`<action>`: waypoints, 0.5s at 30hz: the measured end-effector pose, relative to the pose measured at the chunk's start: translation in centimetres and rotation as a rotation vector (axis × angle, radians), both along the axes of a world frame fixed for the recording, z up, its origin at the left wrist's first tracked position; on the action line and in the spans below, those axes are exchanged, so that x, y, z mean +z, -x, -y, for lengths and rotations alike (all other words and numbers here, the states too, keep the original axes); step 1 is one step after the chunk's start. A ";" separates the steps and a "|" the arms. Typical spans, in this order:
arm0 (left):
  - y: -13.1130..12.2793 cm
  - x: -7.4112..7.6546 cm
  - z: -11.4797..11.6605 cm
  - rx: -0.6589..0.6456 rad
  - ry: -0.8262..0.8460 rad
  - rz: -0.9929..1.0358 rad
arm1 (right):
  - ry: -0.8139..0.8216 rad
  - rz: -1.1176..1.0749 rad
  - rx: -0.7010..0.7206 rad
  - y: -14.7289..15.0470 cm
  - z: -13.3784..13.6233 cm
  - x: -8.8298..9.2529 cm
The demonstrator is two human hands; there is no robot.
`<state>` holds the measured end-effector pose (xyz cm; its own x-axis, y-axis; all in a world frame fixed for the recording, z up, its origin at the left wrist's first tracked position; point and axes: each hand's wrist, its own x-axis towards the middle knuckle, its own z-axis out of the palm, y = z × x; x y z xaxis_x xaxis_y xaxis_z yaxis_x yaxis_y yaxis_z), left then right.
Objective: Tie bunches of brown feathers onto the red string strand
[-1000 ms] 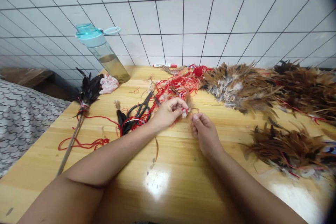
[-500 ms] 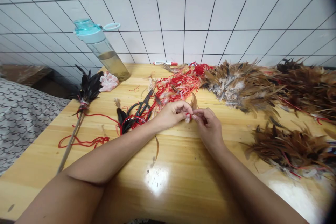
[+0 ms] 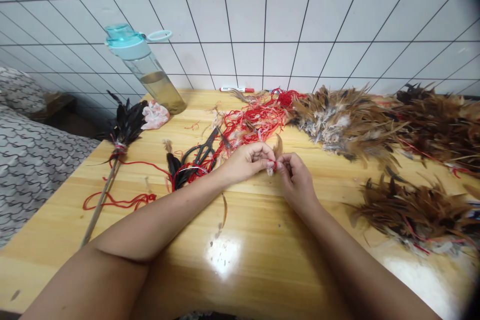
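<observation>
**Feather tuft (image 3: 270, 170) pinched between two hands above a wooden worktop (image 3: 240, 280)**

Left hand (image 3: 247, 162) and right hand (image 3: 296, 177) are closed narrowly, their fingertips meeting on the tuft's pale, downy base, where red thread (image 3: 275, 165) binds it. Nearby, black scissors (image 3: 198, 159) lie tangled in glossy loops of red thread. Glossy brown feather bunches (image 3: 345, 125) spread to the right. Beyond stand a black-feathered stick (image 3: 125, 130), a clear plastic bottle (image 3: 150, 70) with a teal lid, and a red-capped marker (image 3: 236, 89), its label too small to read.

Craft w'shop: feather piles (image 3: 347, 122), wood table (image 3: 285, 250), tiled wall (image 3: 262, 20).
</observation>
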<state>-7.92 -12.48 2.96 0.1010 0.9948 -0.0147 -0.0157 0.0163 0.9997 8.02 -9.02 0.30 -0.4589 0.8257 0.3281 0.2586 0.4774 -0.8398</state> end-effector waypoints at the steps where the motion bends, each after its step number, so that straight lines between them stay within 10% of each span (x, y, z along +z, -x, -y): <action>1: 0.0 0.1 0.0 0.003 -0.002 0.004 | 0.009 0.002 0.004 0.0 0.0 0.0; 15: 1.2 0.2 -0.5 0.198 -0.156 -0.165 | 0.049 0.081 -0.076 -0.2 -0.8 -0.6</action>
